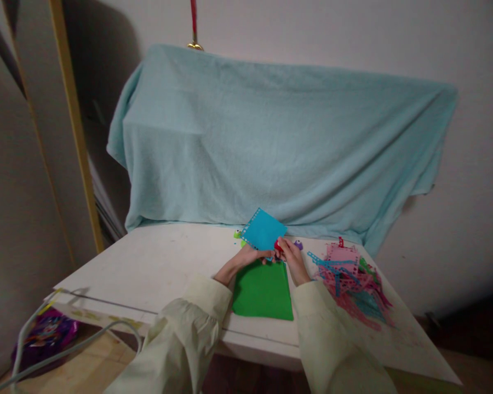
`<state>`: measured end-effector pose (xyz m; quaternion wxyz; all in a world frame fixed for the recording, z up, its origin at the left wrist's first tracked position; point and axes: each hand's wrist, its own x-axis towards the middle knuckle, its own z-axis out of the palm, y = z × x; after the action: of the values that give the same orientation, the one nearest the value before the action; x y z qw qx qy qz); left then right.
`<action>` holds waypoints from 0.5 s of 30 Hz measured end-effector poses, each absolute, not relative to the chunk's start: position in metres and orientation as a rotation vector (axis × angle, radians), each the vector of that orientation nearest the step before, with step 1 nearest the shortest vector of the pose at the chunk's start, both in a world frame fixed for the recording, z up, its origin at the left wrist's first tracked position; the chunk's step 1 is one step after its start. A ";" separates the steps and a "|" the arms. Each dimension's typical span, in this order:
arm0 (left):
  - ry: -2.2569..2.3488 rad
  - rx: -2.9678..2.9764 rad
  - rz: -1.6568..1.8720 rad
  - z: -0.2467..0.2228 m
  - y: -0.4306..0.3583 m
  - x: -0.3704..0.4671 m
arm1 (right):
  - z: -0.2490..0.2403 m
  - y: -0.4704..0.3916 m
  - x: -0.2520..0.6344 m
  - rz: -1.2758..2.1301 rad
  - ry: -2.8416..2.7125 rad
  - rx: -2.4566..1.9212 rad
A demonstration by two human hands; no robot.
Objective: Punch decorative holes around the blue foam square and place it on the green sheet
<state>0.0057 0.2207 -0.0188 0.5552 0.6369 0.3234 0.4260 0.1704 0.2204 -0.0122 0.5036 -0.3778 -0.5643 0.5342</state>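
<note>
My left hand [252, 254] has its fingers closed on the lower part of a blue paper sheet [265, 230], which is raised and turned corner up. Rows of small punched holes run along the sheet's left edges. In my right hand [291, 254] is a small red craft punch [278, 244], pressed close to the sheet's lower right edge. Fingers partly hide where punch and paper meet. Below both hands lies a green sheet [263, 293]. A light green punch [237, 234] stands behind my left hand, and a purple punch [298, 244] sits just beyond the right.
On the right of the white table [156, 268] is a heap of punched pink, blue and green paper strips [353, 279]. A light blue cloth [271, 137] hangs behind the table. A pale cable [66, 355] and a purple shiny bag [45, 334] are at lower left.
</note>
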 end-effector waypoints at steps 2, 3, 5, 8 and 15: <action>0.756 1.495 0.995 -0.016 0.219 0.006 | -0.013 0.220 0.170 1.280 -1.350 -0.916; 0.746 1.491 0.993 -0.015 0.219 0.006 | -0.013 0.220 0.170 1.281 -1.343 -0.914; 0.728 1.485 0.995 -0.014 0.219 0.006 | -0.014 0.221 0.169 1.295 -1.330 -0.903; 0.749 1.482 1.016 -0.019 0.221 0.007 | -0.016 0.223 0.170 1.313 -1.318 -0.888; 0.887 1.281 1.127 -0.028 0.222 0.012 | -0.019 0.227 0.172 1.306 -1.336 -0.937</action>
<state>0.0118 0.2225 -0.0278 0.5725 0.5462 0.3782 0.4806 0.1720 0.2268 -0.0186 0.5020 -0.3877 -0.5529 0.5404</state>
